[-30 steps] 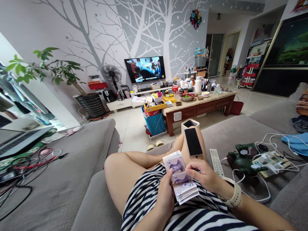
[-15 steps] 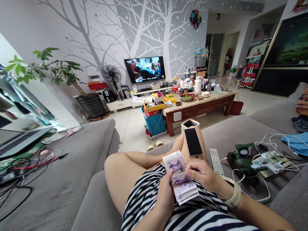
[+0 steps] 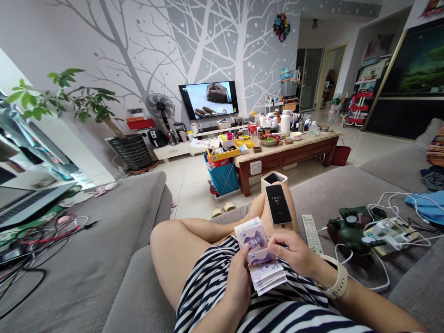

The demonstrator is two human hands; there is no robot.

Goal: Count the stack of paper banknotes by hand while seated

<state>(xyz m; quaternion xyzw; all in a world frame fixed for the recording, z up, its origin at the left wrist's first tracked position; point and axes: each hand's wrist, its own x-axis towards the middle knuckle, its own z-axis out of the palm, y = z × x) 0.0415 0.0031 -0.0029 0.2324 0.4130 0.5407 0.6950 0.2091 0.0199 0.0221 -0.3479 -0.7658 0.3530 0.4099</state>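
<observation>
A stack of purple banknotes, marked with a 5, is held over my lap. My left hand grips the stack from the left, thumb on top. The lower notes fold down toward me over the striped cloth. My right hand is closed at the right edge of the notes, thumb and fingers pinching a banknote there. On my raised knee, just beyond the hands, lies a smartphone with its screen showing the time. Right of it a white remote control rests on the sofa.
A power strip with white cables and a dark green figure-like object lie at right on the sofa. Tangled cables and a laptop are at left. Ahead stands a cluttered coffee table.
The phone's screen has lit up with the time, and the television picture is different. Both hands and the banknotes stay almost exactly where they were.
</observation>
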